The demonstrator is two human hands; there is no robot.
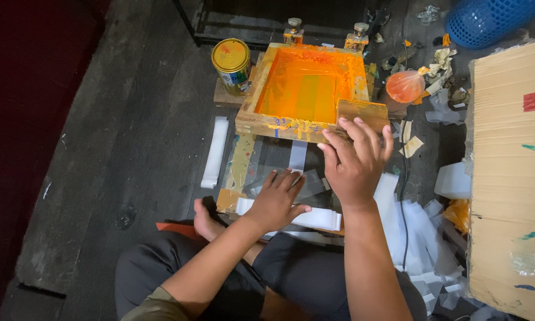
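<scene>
Right grip [353, 160] on frame [306, 89] (orange ink)

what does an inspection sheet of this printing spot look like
surface: dark wooden floor, worn
job's things: orange-inked wooden screen frame, raised; clear sheet beneath
clutter: yellow paint tin, white paper strips, cardboard stack, orange bag-covered cup
hands: left hand flat on white strip; right hand at frame's near edge
cables: black cord across strips
surroundings: blue mesh basket
</scene>
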